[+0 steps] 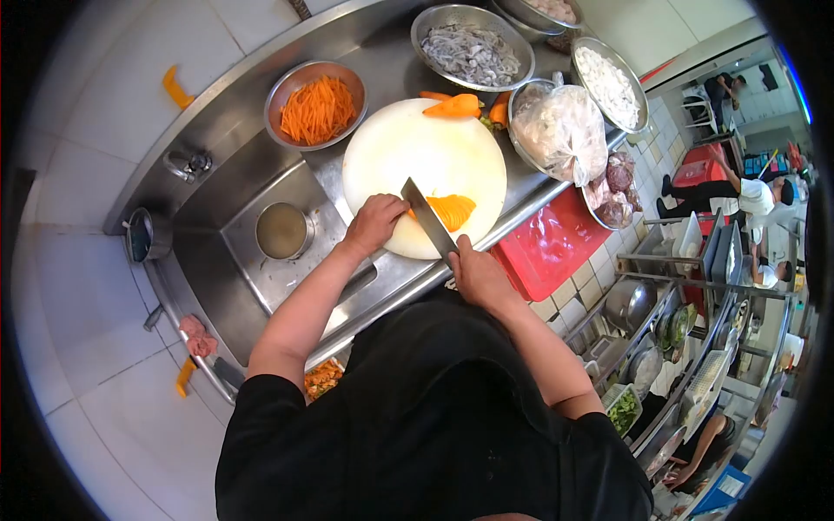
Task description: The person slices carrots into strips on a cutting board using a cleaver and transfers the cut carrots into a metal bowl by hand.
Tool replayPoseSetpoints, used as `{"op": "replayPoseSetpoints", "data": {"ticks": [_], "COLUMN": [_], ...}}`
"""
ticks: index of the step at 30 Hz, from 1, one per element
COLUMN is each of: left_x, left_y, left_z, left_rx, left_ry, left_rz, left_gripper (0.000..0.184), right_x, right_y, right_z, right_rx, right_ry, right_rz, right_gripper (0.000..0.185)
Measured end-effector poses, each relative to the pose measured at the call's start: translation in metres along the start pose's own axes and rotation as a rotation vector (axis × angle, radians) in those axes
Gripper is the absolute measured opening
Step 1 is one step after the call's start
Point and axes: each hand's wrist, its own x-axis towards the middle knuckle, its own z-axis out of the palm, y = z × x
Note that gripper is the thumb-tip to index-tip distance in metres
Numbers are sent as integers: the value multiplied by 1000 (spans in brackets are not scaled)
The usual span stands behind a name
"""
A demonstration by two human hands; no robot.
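Observation:
A round white cutting board [382,156] lies across the steel counter and sink edge. My right hand [482,276] is closed around the handle of a knife [428,215], its broad blade slanting over the board. Thin carrot slices [453,211] lie overlapped to the right of the blade. On the blade's left side my left hand [377,224] has its fingers curled on a carrot piece, mostly hidden under them. Whole peeled carrots [453,106] rest at the board's far edge.
A bowl of shredded carrot [316,111] stands left of the board. Beyond are a colander of greyish strips [470,52], a bagged bowl [560,130] and a white-filled colander [608,87]. The sink [234,239] holds a pot [284,231]. Other people [756,195] and shelves are at right.

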Motion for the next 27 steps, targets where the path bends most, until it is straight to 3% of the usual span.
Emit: {"op": "replayPoseSetpoints", "data": {"ticks": [18, 27], "left_x": [-1, 0], "left_y": [-2, -2], "left_z": [2, 4], "left_rx": [22, 71], "left_ry": [26, 9], "left_rz": [83, 47], "left_gripper": [21, 19], "right_x": [5, 28], "right_y": [13, 10], "right_z": [-9, 12], "right_rx": [-41, 30], "right_ry": [-23, -49], "right_rz": [-94, -42], "right_gripper": [29, 30]}}
